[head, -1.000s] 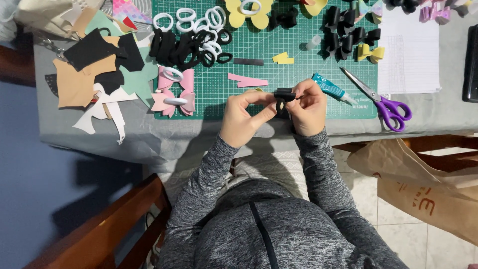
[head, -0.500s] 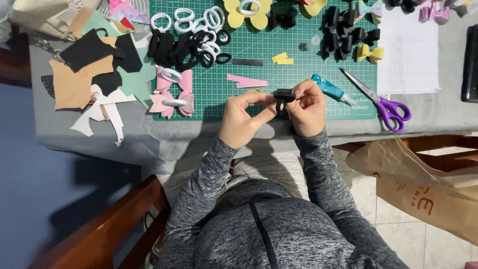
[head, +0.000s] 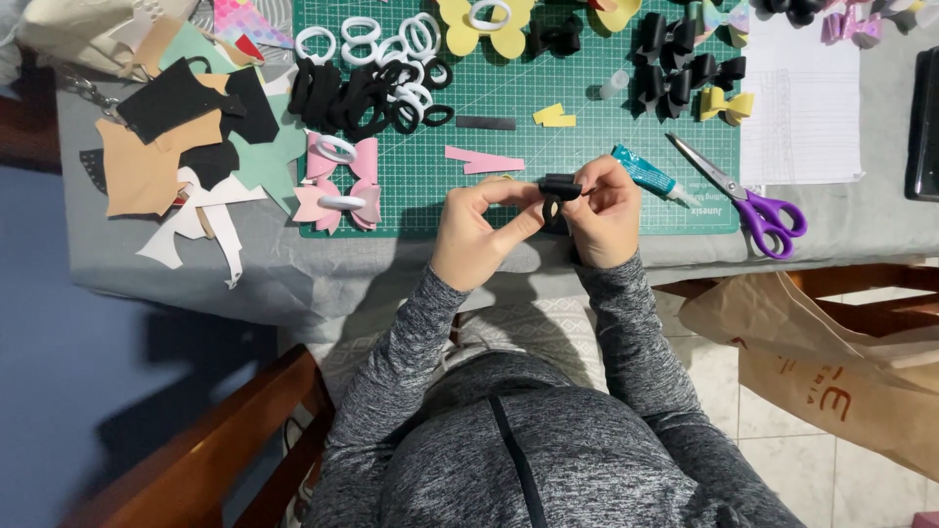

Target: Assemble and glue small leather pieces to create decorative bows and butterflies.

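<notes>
Black foam bow (head: 559, 186) — pinched between my two hands just above the near edge of the green cutting mat (head: 509, 88), over the grey-covered tabletop (head: 861, 210). Left hand (head: 476, 230): thumb and forefinger closed on the bow's left end, other fingers curled under. Right hand (head: 603, 213): fingertips closed on its right end and top, wrist turned inward. Both forearms come up from my lap and meet at the piece.

Step in hand, as I judge it: forming the bow, pressing the folded strip and its centre loop together. Next move likely calls for steady pinch pressure and keeping the folds aligned — the foam looks springy.

Glue tube (head: 646, 174) lies just right of my right hand; purple-handled scissors (head: 753, 203) beyond it. Two pink bows (head: 337, 181) sit to the left; black and white rings (head: 377, 73) are heaped further back.
</notes>
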